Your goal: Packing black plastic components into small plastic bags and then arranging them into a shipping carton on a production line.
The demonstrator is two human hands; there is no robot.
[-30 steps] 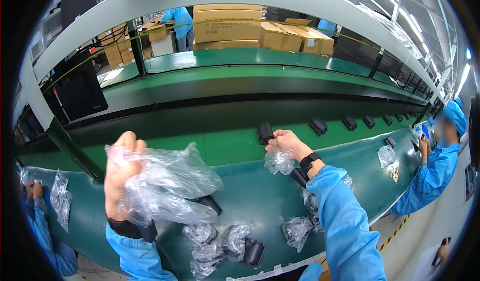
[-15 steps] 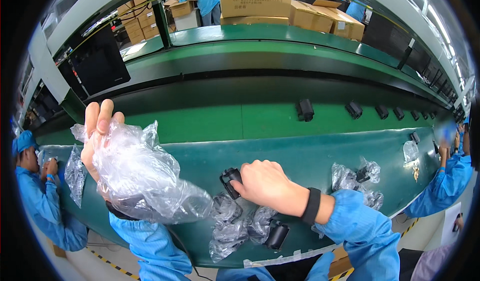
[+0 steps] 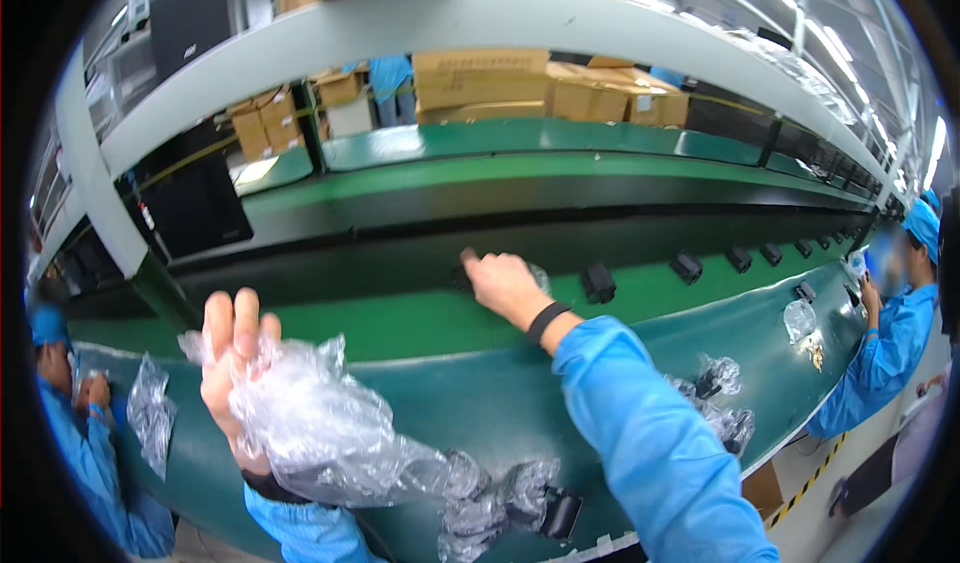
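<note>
At about seven o'clock, closest in, the left hand (image 3: 232, 363) is raised with its fingers (image 3: 222, 323) pressed together and pointing upward, and a crumpled clear plastic bag (image 3: 320, 428) is gripped against the palm, billowing out toward five o'clock. Just below that bag, near six o'clock, a heap of bagged black parts (image 3: 505, 498) lies on the near edge of the green table (image 3: 480, 403), with one bare black part (image 3: 562, 513) beside it. The right arm, in a blue sleeve (image 3: 650, 443), stretches from five o'clock toward the centre; a black wristband (image 3: 547, 320) sits at the wrist. The right hand (image 3: 500, 281) reaches to the far side of the green belt, its fingers curled down onto a small black part (image 3: 462, 281) with a scrap of clear wrap at it; whether they pinch it cannot be told. At three o'clock more wrapped parts (image 3: 720, 403) rest on the table. A row of black parts (image 3: 600, 283) runs along the belt toward two o'clock. A co-worker in blue (image 3: 890, 353) works at three o'clock, another (image 3: 80, 443) at eight o'clock beside a clear bag (image 3: 150, 413). Farthest off, at twelve o'clock, cardboard boxes (image 3: 540, 88) stand on a higher green shelf.
</note>
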